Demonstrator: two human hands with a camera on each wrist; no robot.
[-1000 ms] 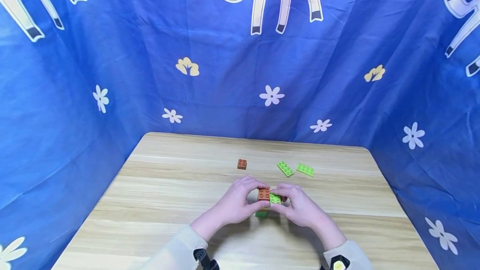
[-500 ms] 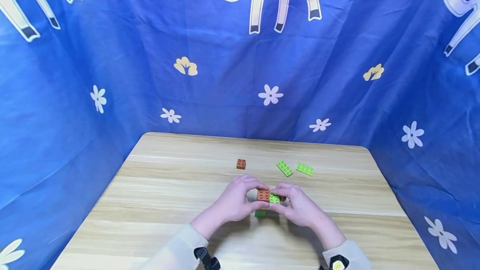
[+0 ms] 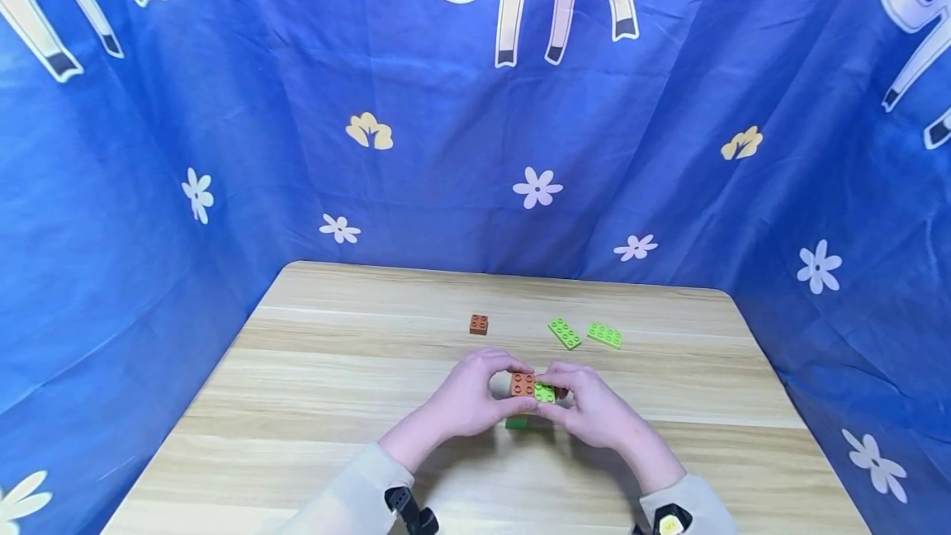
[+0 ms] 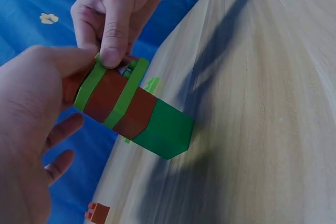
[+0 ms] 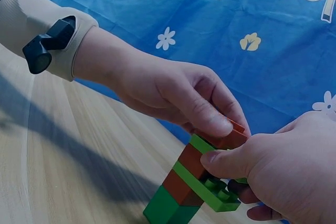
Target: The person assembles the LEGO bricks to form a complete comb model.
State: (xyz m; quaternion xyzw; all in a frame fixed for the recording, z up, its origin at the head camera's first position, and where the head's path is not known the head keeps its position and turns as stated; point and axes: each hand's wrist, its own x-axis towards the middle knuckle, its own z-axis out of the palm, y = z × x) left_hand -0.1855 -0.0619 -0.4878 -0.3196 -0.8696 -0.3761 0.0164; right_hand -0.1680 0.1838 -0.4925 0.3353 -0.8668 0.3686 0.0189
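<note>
A tower of toy building bricks stands upright on the table: a dark green brick [image 4: 167, 129] at the bottom, then brown bricks alternating with light green plates. My left hand [image 3: 466, 399] pinches the top brown brick [image 3: 522, 384] between thumb and fingers. From the other side, my right hand [image 3: 590, 407] pinches the upper light green plate [image 3: 545, 393], which juts out to the right under that brick. The lower light green plate [image 5: 210, 190] also sticks out sideways, with studs showing. Both hands' fingertips nearly meet, and the right hand's far fingers are partly hidden.
Behind the hands lie a loose brown brick [image 3: 479, 324] and two loose light green plates, one slanted [image 3: 565, 333] and another [image 3: 605, 335] to its right. A blue patterned curtain [image 3: 446, 188] encloses the wooden table [image 3: 334, 370] at the back and sides.
Both hands keep their hold on the tower and barely move. The head view shifts very slightly; the loose pieces stay where they were.
</note>
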